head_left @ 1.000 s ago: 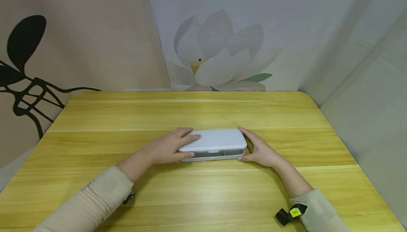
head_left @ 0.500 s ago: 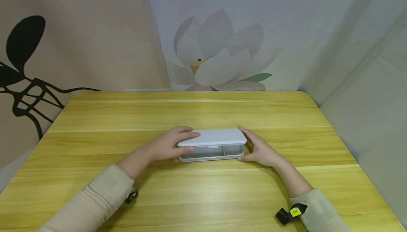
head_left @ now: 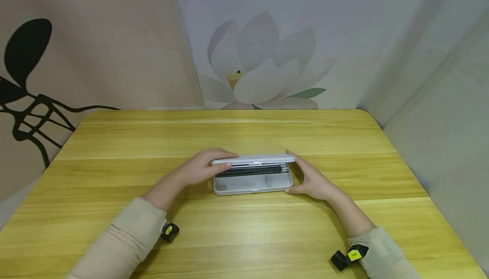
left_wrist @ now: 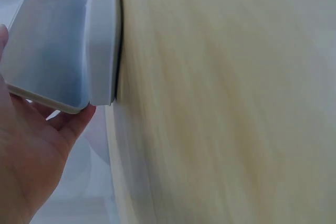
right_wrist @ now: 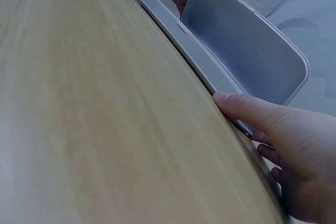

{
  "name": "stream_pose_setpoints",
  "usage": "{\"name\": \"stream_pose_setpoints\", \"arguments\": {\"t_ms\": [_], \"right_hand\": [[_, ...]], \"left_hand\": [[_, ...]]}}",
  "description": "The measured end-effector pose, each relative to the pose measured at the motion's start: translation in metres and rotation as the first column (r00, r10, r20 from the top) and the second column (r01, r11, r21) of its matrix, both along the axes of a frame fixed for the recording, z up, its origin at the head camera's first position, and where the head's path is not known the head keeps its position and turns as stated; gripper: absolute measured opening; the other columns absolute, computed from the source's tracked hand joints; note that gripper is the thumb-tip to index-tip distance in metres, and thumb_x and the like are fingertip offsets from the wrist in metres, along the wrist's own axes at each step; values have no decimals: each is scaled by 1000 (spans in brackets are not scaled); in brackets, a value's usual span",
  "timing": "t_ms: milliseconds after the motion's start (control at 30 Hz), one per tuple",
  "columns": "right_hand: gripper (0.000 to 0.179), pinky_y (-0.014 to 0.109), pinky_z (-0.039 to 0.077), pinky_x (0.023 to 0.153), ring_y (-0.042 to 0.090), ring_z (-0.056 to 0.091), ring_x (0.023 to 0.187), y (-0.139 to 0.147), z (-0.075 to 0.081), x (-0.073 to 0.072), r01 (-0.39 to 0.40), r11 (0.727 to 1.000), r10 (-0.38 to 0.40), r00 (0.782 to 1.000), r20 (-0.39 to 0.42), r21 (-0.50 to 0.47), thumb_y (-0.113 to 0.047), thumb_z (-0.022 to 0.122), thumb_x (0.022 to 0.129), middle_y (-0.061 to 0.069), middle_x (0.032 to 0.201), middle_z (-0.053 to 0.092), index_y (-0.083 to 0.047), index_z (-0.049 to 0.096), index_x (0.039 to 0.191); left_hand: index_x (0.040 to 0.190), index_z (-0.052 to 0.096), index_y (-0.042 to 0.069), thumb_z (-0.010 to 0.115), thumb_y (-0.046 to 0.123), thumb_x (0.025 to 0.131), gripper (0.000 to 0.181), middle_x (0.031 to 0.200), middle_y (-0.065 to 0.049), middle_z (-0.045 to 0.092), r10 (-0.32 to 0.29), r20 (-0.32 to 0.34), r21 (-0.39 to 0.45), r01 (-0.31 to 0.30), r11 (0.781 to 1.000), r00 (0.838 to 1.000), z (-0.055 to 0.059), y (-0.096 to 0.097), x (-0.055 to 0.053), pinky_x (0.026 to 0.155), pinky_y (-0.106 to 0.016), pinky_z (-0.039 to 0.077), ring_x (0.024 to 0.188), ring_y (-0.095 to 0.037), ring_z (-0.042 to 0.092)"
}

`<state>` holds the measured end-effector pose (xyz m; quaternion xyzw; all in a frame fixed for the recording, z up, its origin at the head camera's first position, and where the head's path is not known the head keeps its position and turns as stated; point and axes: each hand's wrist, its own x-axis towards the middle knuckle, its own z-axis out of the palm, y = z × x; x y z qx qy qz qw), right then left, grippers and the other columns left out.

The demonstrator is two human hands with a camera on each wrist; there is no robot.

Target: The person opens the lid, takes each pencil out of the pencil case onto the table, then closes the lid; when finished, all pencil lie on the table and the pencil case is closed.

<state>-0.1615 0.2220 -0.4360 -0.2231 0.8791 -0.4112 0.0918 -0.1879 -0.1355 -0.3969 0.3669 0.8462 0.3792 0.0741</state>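
Observation:
A white pencil case (head_left: 252, 191) lies on the table with its hinged lid (head_left: 263, 158) raised. Several dark pencils (head_left: 252, 170) lie along the back of the base; a divider splits the shallow front part. My left hand (head_left: 198, 168) grips the lid's left end, thumb at its front edge, and in the left wrist view the fingers reach behind it. At the right end of the base, my right hand (head_left: 313, 181) holds the case between thumb at the front corner and fingers at the back. The right wrist view shows that thumb (right_wrist: 247, 107) pressing the base's edge.
The case sits mid-way on a wooden table (head_left: 244, 236). Behind the table hangs a pale curtain (head_left: 145, 49) with a printed flower, and another pale cloth (head_left: 439, 100) borders the right side. Black wrist cameras are strapped at both cuffs.
My left hand has lifted the lid from nearly closed to well up, tilting it backward, and the pencils have come into sight. The right hand has stayed at the base's right end.

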Motion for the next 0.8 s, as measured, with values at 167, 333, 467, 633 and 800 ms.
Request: {"name": "stream_pose_setpoints", "arguments": {"t_ms": [167,333,467,633,800], "right_hand": [[113,52,14,111,31,19,140,-1,-1,-1,-5,1000,6,1000,3,-25,-22,89,68,13,150,31,-16,16,154],[113,50,14,111,29,25,138,0,-2,-2,-24,998,23,1000,-5,-56,-17,89,68,10,143,42,-11,16,154],[114,48,15,111,27,29,136,-1,-2,-2,-26,998,25,1000,-8,-59,-15,89,67,9,142,44,-10,15,153],[115,48,18,111,28,35,133,-2,0,-1,-29,998,27,999,-25,-56,-15,89,66,9,139,46,-9,16,153],[111,47,20,110,26,37,132,-3,0,-2,-24,998,22,999,-34,-52,-16,90,66,7,137,47,-11,19,152]], "left_hand": [[129,61,13,50,37,100,39,129,1,59,35,45,41,-37,998,998,0,2,-2,103,-42,36,123,-20,49],[128,62,11,52,36,99,39,129,-2,59,54,91,85,-62,994,994,-1,3,-3,103,-44,37,123,-21,50],[126,63,11,53,35,99,38,127,-2,60,71,125,108,-85,990,990,-3,4,-5,102,-43,37,122,-21,51],[124,64,8,55,31,99,35,124,-5,62,94,138,133,-112,985,986,-3,5,-6,102,-44,38,120,-23,52],[122,65,7,56,30,98,35,122,-8,63,128,155,153,-152,976,979,-5,7,-5,101,-47,38,119,-26,53]]}}
